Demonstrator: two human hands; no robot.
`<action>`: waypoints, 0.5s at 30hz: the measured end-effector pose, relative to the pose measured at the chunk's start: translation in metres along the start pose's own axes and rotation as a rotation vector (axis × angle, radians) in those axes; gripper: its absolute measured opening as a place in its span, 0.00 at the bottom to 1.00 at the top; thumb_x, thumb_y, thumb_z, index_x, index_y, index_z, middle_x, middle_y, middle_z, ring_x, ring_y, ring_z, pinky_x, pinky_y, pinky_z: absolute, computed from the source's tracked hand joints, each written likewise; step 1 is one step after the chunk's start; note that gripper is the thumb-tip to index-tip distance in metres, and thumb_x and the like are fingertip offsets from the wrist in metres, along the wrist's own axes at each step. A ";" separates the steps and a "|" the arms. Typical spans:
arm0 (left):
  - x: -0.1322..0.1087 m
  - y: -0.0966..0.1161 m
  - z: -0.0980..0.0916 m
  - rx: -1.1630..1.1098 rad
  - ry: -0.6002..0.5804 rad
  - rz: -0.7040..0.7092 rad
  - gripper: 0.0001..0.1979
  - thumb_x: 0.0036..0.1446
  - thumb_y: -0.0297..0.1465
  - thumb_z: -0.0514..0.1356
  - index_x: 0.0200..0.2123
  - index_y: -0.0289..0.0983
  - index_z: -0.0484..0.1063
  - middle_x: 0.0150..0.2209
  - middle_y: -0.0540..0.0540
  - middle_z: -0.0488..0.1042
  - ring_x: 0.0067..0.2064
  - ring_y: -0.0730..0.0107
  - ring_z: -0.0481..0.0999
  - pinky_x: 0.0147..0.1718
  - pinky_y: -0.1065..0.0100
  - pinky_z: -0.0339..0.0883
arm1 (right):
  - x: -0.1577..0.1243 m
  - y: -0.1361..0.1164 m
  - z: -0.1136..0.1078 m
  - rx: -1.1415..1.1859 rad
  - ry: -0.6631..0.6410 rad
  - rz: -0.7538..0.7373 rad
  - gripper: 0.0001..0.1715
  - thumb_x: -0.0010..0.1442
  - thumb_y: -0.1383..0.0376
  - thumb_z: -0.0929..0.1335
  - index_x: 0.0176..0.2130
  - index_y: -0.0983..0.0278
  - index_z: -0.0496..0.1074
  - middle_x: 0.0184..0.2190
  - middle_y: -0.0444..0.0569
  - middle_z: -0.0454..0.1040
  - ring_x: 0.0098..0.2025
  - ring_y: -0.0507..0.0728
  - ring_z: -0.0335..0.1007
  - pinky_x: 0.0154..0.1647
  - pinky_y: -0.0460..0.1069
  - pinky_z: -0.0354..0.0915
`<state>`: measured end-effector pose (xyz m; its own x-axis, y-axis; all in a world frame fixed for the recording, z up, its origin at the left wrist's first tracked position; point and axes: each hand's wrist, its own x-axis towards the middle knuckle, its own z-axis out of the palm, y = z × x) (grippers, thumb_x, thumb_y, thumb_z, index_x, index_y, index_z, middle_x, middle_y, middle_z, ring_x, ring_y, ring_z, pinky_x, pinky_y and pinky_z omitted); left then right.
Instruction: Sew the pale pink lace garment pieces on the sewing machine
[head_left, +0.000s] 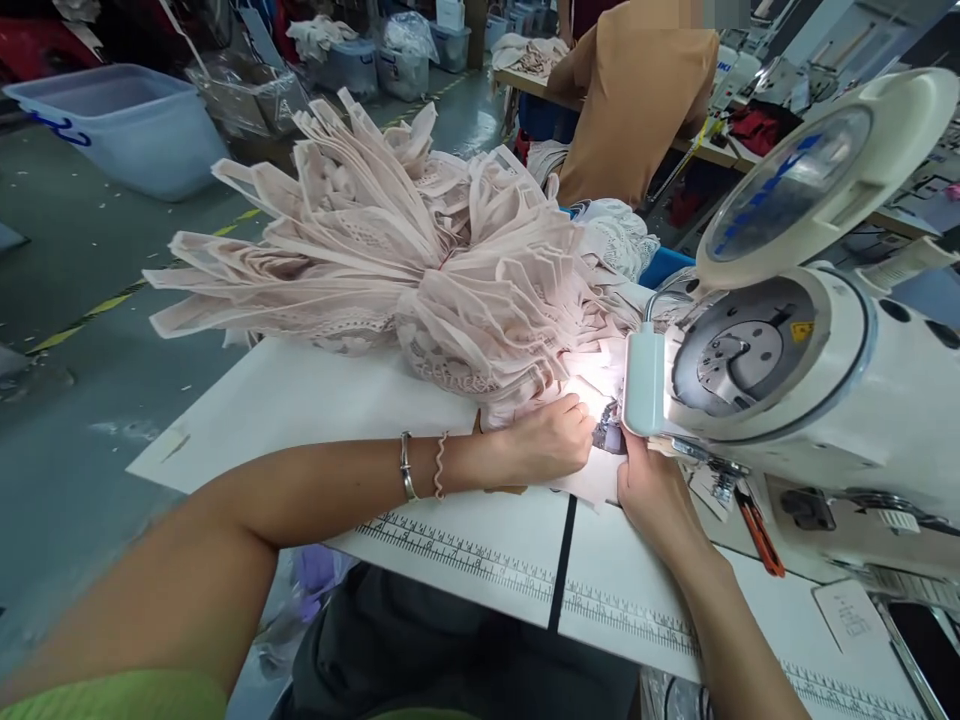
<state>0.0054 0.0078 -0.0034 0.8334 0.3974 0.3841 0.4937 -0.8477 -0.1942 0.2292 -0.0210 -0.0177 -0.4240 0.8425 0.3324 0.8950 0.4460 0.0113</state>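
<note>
Pressing down on the bench (300, 400) just ahead of the printed ruler strips (465, 550) along its near edge, both hands meet on a small pale fabric piece (592, 488) that lies flat between them, right under the lit spot at the needle. The left hand (551, 440) comes in from the left with two bracelets (409, 466) on its wrist. Its grip is narrow, with the fingers curled down and closed onto the left part of the piece. The right hand (652, 495) rests on the piece's right edge, touching it from the near side. Its fingers run forward beneath the small lamp (645, 382), which hides the tips, so I cannot tell how wide that grip is.

Just right of the right hand, orange-handled snips (759, 532) lie on the bench beside the machine's base. The white sewing machine (832, 390) stands over the right side, its head and lamp crowding the space above the piece.

Behind the left hand, touching the far edge of the work, a big heap of pale pink lace-trimmed garments (390, 250) fans out across the bench and blocks the way to the rear. Farther off, a light blue tub (127, 125) sits on the floor at the left, and a person in a tan top (637, 100) is bent over another bench.
</note>
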 end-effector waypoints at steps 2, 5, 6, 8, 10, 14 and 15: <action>0.000 0.000 0.002 0.023 0.008 -0.030 0.14 0.60 0.16 0.50 0.27 0.34 0.70 0.27 0.44 0.70 0.29 0.65 0.66 0.34 0.61 0.57 | 0.001 0.001 0.001 0.001 0.055 -0.007 0.25 0.61 0.73 0.59 0.53 0.63 0.72 0.17 0.45 0.67 0.18 0.58 0.60 0.26 0.52 0.57; 0.005 -0.007 0.005 -0.081 0.008 -0.146 0.14 0.61 0.17 0.48 0.32 0.35 0.70 0.32 0.43 0.73 0.35 0.61 0.70 0.45 0.57 0.61 | 0.000 0.000 -0.001 -0.005 0.054 -0.009 0.20 0.61 0.73 0.60 0.46 0.63 0.75 0.19 0.47 0.70 0.21 0.57 0.62 0.28 0.52 0.58; 0.007 -0.010 0.005 -0.159 -0.005 -0.175 0.14 0.63 0.18 0.47 0.34 0.36 0.69 0.34 0.43 0.74 0.38 0.61 0.71 0.51 0.56 0.61 | -0.002 -0.001 -0.003 -0.014 0.011 0.003 0.19 0.61 0.73 0.59 0.44 0.63 0.75 0.19 0.47 0.70 0.22 0.57 0.63 0.29 0.51 0.58; 0.010 -0.016 0.005 -0.316 -0.051 -0.203 0.14 0.65 0.20 0.44 0.36 0.36 0.68 0.37 0.45 0.75 0.41 0.63 0.72 0.59 0.54 0.55 | -0.005 -0.003 -0.006 -0.025 -0.100 0.033 0.19 0.61 0.74 0.59 0.41 0.62 0.76 0.20 0.46 0.71 0.24 0.58 0.65 0.30 0.51 0.59; 0.011 -0.020 0.005 -0.399 -0.098 -0.202 0.15 0.68 0.23 0.42 0.40 0.36 0.68 0.40 0.46 0.75 0.45 0.64 0.73 0.64 0.52 0.49 | -0.008 -0.006 -0.008 -0.025 -0.163 0.071 0.21 0.62 0.75 0.58 0.41 0.62 0.76 0.26 0.48 0.76 0.29 0.59 0.68 0.33 0.51 0.62; 0.009 -0.020 0.004 -0.422 -0.148 -0.198 0.17 0.69 0.24 0.39 0.46 0.35 0.67 0.46 0.43 0.76 0.51 0.62 0.72 0.68 0.49 0.39 | -0.013 -0.012 -0.007 0.001 -0.078 0.105 0.26 0.62 0.76 0.57 0.50 0.63 0.76 0.39 0.53 0.80 0.41 0.61 0.74 0.46 0.54 0.68; 0.009 -0.019 0.004 -0.430 -0.158 -0.200 0.17 0.70 0.24 0.39 0.48 0.35 0.66 0.46 0.43 0.76 0.52 0.62 0.72 0.68 0.49 0.38 | -0.014 -0.013 -0.007 0.011 -0.050 0.097 0.27 0.62 0.76 0.58 0.52 0.62 0.75 0.41 0.54 0.81 0.44 0.61 0.74 0.49 0.55 0.68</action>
<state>0.0040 0.0290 0.0000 0.7768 0.5871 0.2280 0.5281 -0.8044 0.2720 0.2249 -0.0406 -0.0157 -0.3418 0.8958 0.2841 0.9308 0.3645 -0.0295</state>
